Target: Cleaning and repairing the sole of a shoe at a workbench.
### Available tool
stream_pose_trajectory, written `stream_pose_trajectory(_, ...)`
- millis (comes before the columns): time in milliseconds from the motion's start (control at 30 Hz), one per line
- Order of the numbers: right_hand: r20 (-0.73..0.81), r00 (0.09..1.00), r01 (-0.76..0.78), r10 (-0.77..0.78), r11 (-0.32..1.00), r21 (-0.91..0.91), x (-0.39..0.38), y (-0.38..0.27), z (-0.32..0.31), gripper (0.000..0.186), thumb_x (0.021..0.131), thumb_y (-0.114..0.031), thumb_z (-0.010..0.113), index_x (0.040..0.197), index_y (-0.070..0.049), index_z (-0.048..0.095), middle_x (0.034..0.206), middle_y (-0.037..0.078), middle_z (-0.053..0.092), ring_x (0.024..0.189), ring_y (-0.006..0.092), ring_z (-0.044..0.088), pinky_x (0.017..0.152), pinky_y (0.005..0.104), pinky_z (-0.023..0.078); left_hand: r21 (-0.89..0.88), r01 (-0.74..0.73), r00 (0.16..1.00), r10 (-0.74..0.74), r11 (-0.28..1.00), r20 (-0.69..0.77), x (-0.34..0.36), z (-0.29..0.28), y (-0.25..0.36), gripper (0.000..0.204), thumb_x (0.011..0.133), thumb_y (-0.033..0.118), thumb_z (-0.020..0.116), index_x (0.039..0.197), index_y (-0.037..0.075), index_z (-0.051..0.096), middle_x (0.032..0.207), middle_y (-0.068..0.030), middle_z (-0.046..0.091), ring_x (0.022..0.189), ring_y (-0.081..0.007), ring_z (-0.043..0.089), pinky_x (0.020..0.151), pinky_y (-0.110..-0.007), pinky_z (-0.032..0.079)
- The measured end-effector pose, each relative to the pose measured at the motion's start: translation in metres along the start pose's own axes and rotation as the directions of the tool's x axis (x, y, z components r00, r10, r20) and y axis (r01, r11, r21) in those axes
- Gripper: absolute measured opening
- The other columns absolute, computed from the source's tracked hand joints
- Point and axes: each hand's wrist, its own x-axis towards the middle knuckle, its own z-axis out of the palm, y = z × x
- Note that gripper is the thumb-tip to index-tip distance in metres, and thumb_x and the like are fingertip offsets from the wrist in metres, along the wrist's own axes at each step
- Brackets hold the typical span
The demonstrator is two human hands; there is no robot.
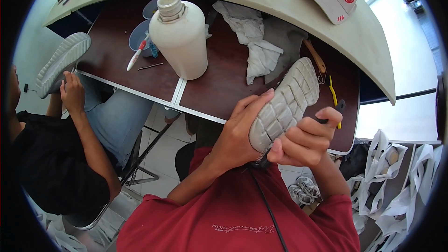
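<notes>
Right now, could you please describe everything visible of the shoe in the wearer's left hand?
The shoe is tilted before the red shirt, its pale, rubbery-looking sole facing the camera, grooves dividing it into chunky blocks; upper mostly hidden. The left hand grips it; the right hand holds a black brush near its lower end, contact unclear.

The brown table (219, 74) carries 1 white bottle (179, 42), 2 bluish bowls (135, 39) and crumpled white tissue (262, 59).

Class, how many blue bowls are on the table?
2: the nearer bowl, left of the white bottle, and the farther bowl, just beyond the first; the bottle may hide others.
</notes>
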Motion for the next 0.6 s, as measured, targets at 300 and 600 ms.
stream_pose_trajectory(300,0.074,0.996,0.039,-0.041,0.999,0.024,0.018,0.027,0.018,0.025,0.067,-0.022,0.069,0.055,-0.018,0.048,0.055,-0.004,0.041,0.056,0.0191,0.043,0.072,0.0400,0.030,-0.078,0.071,0.997,-0.070,0.994,0.015,-0.006,-0.011,-0.008,0.107,0.054,0.021,0.095,0.146,-0.001,0.046,0.144,-0.0177,0.055,0.131,-0.0363,0.054,0.109,-0.043,0.045)
stream_pose_trajectory(600,-0.008,0.935,-0.345,0.353,0.908,-0.236,0.073,0.162,0.045,0.018,0.092,-0.012,0.060,0.106,-0.004,0.070,0.094,0.010,0.064,0.095,0.0303,0.057,0.082,0.0420,0.040,-0.542,-0.029,0.991,-0.049,0.840,-0.128,-0.049,-0.048,-0.035,0.113,0.051,0.031,0.096,0.142,-0.010,0.043,0.138,-0.0315,0.056,0.127,-0.0359,0.059,0.109,-0.043,0.045)
